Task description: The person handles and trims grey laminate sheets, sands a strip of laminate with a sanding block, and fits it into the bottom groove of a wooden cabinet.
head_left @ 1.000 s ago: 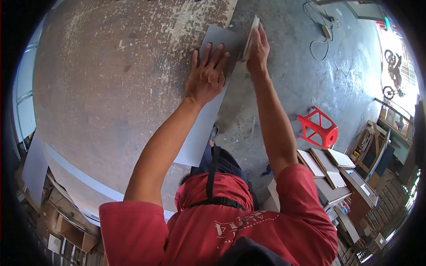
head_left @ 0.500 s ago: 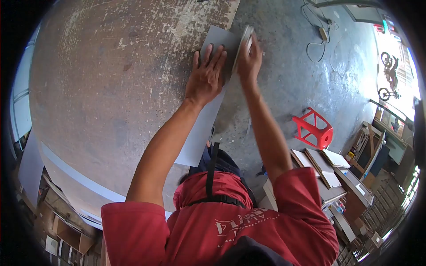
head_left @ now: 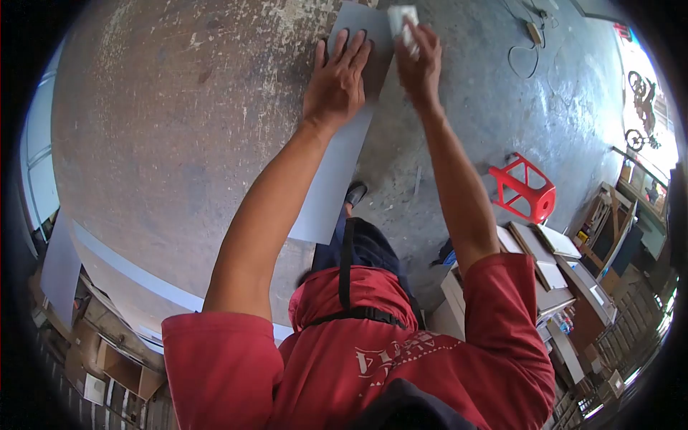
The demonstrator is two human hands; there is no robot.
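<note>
My left hand (head_left: 335,84) lies flat on a long grey panel (head_left: 322,190), its fingers spread near the far end. The panel rests along the right edge of a worn brown worktable (head_left: 179,143). My right hand (head_left: 421,68) is closed around a whitish block (head_left: 405,27), blurred by motion, so its exact kind does not show. The block is just right of the panel's long edge, near the far end; whether it touches the edge I cannot tell.
A red plastic stool (head_left: 527,190) lies tipped on the concrete floor (head_left: 466,136) to the right. Stacked boards (head_left: 541,258) stand near my right elbow. A cable (head_left: 527,61) trails across the floor at the far right. A foot in a dark shoe (head_left: 356,193) shows beside the panel.
My right hand has moved forward along the panel's edge with the whitish block, which now shows a broader face. My left hand stays flat on the panel. The view has shifted slightly.
</note>
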